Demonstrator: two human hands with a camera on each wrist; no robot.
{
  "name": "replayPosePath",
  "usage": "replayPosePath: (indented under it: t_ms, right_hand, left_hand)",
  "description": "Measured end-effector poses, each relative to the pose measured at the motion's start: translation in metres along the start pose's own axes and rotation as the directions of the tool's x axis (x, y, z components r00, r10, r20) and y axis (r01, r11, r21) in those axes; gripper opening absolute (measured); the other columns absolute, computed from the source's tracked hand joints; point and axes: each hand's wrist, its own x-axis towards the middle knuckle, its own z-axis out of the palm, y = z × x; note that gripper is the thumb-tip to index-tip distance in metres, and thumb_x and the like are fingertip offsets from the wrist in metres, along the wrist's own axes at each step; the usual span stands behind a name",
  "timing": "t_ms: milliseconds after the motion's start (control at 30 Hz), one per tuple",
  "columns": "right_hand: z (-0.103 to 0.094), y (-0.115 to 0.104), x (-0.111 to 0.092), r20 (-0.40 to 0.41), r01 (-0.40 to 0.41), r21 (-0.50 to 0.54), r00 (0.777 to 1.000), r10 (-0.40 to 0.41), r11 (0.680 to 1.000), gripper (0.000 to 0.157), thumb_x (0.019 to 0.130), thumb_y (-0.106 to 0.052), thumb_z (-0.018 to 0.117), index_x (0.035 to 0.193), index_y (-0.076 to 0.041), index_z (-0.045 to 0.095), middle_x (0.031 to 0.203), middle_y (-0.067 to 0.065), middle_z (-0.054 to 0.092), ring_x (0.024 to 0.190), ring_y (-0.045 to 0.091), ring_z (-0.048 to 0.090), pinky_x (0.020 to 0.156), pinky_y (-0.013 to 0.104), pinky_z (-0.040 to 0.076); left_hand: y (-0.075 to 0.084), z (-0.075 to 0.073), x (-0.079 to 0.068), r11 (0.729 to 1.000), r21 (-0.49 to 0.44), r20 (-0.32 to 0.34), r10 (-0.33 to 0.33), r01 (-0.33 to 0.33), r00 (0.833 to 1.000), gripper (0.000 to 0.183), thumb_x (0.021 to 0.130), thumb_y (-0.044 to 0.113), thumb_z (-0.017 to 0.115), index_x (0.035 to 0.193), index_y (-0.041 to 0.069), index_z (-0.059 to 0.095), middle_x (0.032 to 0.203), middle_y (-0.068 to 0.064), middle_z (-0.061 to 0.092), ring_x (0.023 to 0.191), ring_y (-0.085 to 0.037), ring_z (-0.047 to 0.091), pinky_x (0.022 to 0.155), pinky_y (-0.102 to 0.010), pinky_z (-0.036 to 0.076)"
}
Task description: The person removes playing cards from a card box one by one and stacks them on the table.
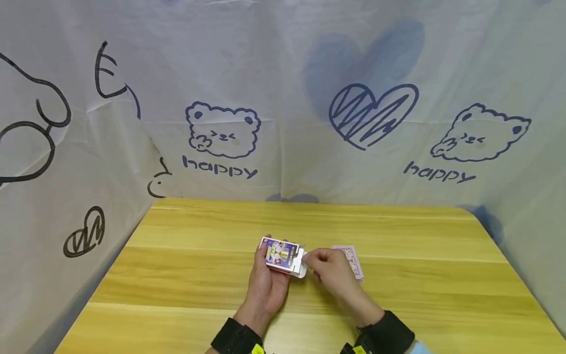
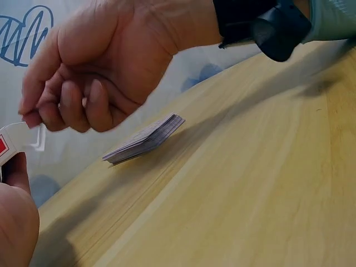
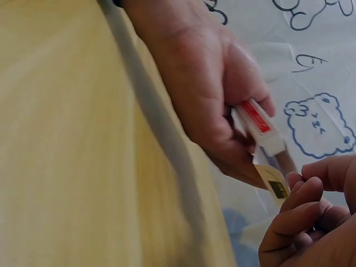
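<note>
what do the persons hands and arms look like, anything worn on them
The left hand and right hand are ungloved. There is a left black band and a right black band at the wrists, each with a yellow mark beside it. The right one carries a rounded dark unit; behind it shows a light blue sleeve.

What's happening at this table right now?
A person holds a small box up in the left hand. Its end is open, and the right hand has its fingertips at a flap there. A stack of cards lies on the table, partly hidden behind the right hand in the head view.
</note>
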Motion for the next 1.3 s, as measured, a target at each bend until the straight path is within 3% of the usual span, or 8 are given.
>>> replayPosePath:
  t_ms: [367, 600, 933, 1100, 1300]
  right_hand:
    - [0.010, 0.015, 0.003, -0.001, -0.052, 0.051, 0.999, 0.052, 0.997, 0.022, 0.085, -0.024, 0.070, 0.082, -0.002, 0.070, 0.055, 0.002, 0.051, 0.045, 0.011, 0.041, 0.036, 0.020, 0.032]
    - [0.012, 0.017, 0.004, 0.007, -0.082, 0.072, 0.997, 0.082, 0.994, 0.028, 0.082, -0.030, 0.075, 0.083, -0.003, 0.069, 0.060, 0.003, 0.051, 0.047, 0.012, 0.042, 0.039, 0.022, 0.032]
    - [0.011, 0.015, 0.002, 0.017, -0.083, 0.131, 0.997, 0.082, 0.988, 0.021, 0.080, -0.019, 0.075, 0.080, 0.001, 0.067, 0.056, 0.000, 0.050, 0.048, 0.011, 0.042, 0.040, 0.022, 0.035]
    - [0.011, 0.015, 0.003, 0.006, -0.078, 0.159, 0.997, 0.078, 0.984, 0.016, 0.082, -0.013, 0.071, 0.081, 0.002, 0.066, 0.055, 0.000, 0.050, 0.047, 0.011, 0.043, 0.039, 0.021, 0.035]
    - [0.010, 0.016, 0.003, -0.024, -0.092, 0.187, 0.995, 0.099, 0.978, 0.013, 0.085, -0.010, 0.063, 0.084, 0.003, 0.066, 0.059, 0.002, 0.052, 0.049, 0.012, 0.044, 0.040, 0.019, 0.037]
  left_hand:
    - [0.000, 0.001, -0.001, 1.000, 0.025, 0.023, -0.004, 0.003, 1.000, 0.056, 0.104, 0.039, 0.037, 0.152, 0.021, 0.014, 0.149, -0.019, 0.026, 0.137, -0.030, 0.032, 0.109, -0.037, 0.042]
    - [-0.001, 0.003, -0.003, 0.999, 0.038, 0.038, -0.013, 0.012, 0.999, 0.055, 0.103, 0.038, 0.041, 0.150, 0.021, 0.017, 0.144, -0.018, 0.031, 0.129, -0.028, 0.043, 0.105, -0.037, 0.046]
    - [0.000, 0.003, -0.003, 0.999, 0.029, 0.053, -0.019, 0.017, 0.998, 0.059, 0.103, 0.039, 0.041, 0.152, 0.022, 0.013, 0.149, -0.020, 0.024, 0.132, -0.028, 0.039, 0.108, -0.039, 0.043]
    - [0.001, 0.002, -0.003, 1.000, 0.008, 0.041, -0.003, 0.003, 0.999, 0.059, 0.103, 0.039, 0.040, 0.153, 0.022, 0.013, 0.151, -0.019, 0.021, 0.137, -0.029, 0.033, 0.111, -0.037, 0.040]
    - [0.004, 0.000, 0.000, 0.999, -0.024, -0.016, 0.041, -0.041, 0.999, 0.057, 0.103, 0.040, 0.039, 0.153, 0.021, 0.016, 0.155, -0.016, 0.021, 0.139, -0.027, 0.030, 0.111, -0.033, 0.040]
